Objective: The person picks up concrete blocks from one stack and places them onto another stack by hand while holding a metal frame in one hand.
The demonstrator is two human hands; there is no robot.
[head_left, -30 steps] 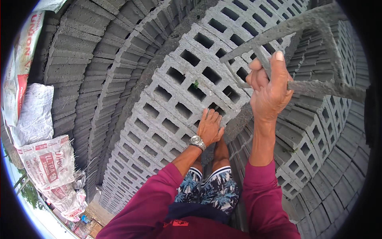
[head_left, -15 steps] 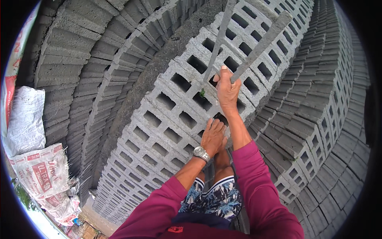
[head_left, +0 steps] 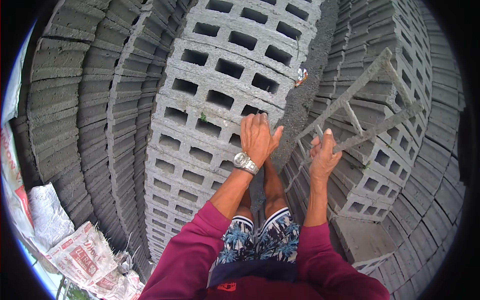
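My left hand (head_left: 256, 140), with a silver wristwatch (head_left: 245, 163) at its wrist, rests on the row of grey hollow concrete blocks (head_left: 200, 131). Its fingertips reach the edge of a block hole and its thumb sticks out to the right. Off to the right, my right hand (head_left: 325, 155) is closed around a bar of a ladder-like grey frame (head_left: 352, 119). The frame slants up and away from the hand, with short crossbars between two long rails. Part of its near end sits behind the fingers.
Stacked blocks (head_left: 57, 90) line the left side, and another block stack (head_left: 375, 160) stands at right. A gravel gap (head_left: 320, 65) runs beside the middle row. A crumpled wrapper (head_left: 301, 76) lies there. Torn sacks (head_left: 82, 255) hang at lower left.
My right hand has swung the frame from above the middle row to the right-hand stack. My left hand is a little further forward on the blocks, and the view has turned.
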